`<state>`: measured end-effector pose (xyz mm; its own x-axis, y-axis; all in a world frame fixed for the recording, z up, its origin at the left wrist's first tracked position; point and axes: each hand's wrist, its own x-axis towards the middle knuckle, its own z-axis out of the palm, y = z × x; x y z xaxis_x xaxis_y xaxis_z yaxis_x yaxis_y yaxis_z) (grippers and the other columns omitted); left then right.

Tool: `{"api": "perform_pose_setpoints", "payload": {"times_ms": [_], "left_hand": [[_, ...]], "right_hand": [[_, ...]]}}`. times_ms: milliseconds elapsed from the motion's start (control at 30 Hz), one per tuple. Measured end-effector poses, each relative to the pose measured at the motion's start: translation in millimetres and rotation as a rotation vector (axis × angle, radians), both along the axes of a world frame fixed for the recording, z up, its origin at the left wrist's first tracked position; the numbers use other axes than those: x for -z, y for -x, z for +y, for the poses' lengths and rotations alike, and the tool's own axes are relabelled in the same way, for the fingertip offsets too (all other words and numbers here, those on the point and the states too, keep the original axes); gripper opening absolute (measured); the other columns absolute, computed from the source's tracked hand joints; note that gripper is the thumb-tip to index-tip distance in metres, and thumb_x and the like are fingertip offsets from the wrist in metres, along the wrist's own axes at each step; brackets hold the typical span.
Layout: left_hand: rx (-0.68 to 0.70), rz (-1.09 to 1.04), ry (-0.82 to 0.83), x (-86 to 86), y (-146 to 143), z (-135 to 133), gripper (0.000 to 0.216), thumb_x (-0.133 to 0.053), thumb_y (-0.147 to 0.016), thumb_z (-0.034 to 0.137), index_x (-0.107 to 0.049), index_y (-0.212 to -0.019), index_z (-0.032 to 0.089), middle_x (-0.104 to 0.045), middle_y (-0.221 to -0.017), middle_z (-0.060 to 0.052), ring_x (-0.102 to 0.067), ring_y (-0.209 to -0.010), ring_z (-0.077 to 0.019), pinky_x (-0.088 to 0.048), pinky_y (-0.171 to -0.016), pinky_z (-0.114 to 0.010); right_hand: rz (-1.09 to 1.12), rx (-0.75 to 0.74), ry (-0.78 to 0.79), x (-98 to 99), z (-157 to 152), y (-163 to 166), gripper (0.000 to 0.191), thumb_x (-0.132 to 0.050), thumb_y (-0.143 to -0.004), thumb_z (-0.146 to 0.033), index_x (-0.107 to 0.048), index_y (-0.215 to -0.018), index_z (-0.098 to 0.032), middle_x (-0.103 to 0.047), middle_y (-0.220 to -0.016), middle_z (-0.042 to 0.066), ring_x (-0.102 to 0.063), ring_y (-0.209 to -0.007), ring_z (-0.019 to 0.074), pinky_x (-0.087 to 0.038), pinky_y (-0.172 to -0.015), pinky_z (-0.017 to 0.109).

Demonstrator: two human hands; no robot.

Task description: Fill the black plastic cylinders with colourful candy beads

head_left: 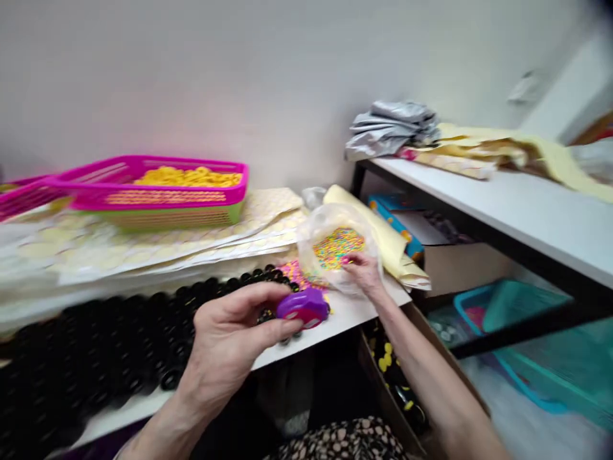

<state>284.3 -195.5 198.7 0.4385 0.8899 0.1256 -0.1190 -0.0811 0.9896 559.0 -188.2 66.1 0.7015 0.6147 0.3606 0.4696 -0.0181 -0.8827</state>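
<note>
My left hand (234,332) pinches a small round purple plastic piece (306,306) between thumb and fingers; a pink-red face with pale spots shows on its near side. My right hand (364,273) reaches into an open clear plastic bag (306,239) that holds many tiny multicoloured beads (338,246). Its fingers are drawn together above the beads, with a pink spot at the tips; what they hold, if anything, is too small to name. Pink and yellow beads (295,273) lie spilled on the table beside the bag.
Rows of black round parts (129,345) cover the table at left. A magenta and green basket (230,198) holds yellow rings, on patterned sheets (268,211). Below my right arm stands a cardboard box (460,390) of black and yellow parts. A white shelf (527,211) rises at right, above teal bins (550,358).
</note>
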Motion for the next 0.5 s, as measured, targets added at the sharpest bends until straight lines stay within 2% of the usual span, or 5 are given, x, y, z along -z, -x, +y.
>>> {"api": "perform_pose_setpoints", "payload": {"times_ms": [100,233,333,400,500], "left_hand": [[-0.319,-0.069,0.232,42.0,75.6,-0.8,0.04,-0.085,-0.036,0.018,-0.071,-0.073,0.019,-0.069,-0.069,-0.004,-0.064,-0.058,-0.0194,-0.057,-0.054,-0.028],[-0.716,-0.195,0.408,93.9,165.2,-18.9,0.041,-0.082,-0.034,0.014,-0.069,-0.072,0.021,-0.068,-0.07,0.0,-0.061,-0.061,-0.014,-0.055,-0.056,-0.023],[-1.062,-0.254,0.432,138.8,223.2,-40.3,0.032,-0.077,-0.039,0.017,-0.065,-0.069,0.021,-0.065,-0.069,0.003,-0.059,-0.062,-0.0114,-0.053,-0.059,-0.024],[-1.319,-0.09,0.459,168.8,254.1,-52.1,0.03,-0.074,-0.041,0.022,-0.063,-0.068,0.018,-0.062,-0.066,0.002,-0.057,-0.058,-0.011,-0.049,-0.054,-0.024],[-1.538,0.091,0.502,200.5,281.2,-56.4,0.034,-0.075,-0.039,0.023,-0.063,-0.069,0.013,-0.058,-0.059,0.002,-0.05,-0.05,-0.0095,-0.04,-0.048,-0.023]], "right_hand": [[0.069,-0.137,0.033,18.2,4.7,-1.7,0.022,-0.071,-0.066,-0.029,-0.066,-0.077,-0.011,-0.065,-0.068,0.002,-0.057,-0.059,0.0124,-0.047,-0.059,0.028],[0.098,-0.169,0.084,22.7,3.0,0.3,0.02,-0.071,-0.061,-0.026,-0.069,-0.077,-0.015,-0.065,-0.066,0.004,-0.054,-0.055,0.0128,-0.042,-0.056,0.03],[-0.02,-0.121,0.166,26.8,9.3,-1.9,0.012,-0.073,-0.059,-0.016,-0.071,-0.071,-0.019,-0.067,-0.072,0.01,-0.055,-0.062,0.0128,-0.041,-0.064,0.032],[-0.039,-0.119,0.218,34.1,19.1,-8.5,0.015,-0.073,-0.06,-0.014,-0.072,-0.073,-0.019,-0.067,-0.074,0.013,-0.055,-0.063,0.0128,-0.04,-0.065,0.034],[-0.004,-0.11,0.199,41.6,32.9,-16.1,0.02,-0.078,-0.056,-0.019,-0.072,-0.075,-0.02,-0.068,-0.076,0.013,-0.058,-0.063,0.0146,-0.041,-0.065,0.035]]}}
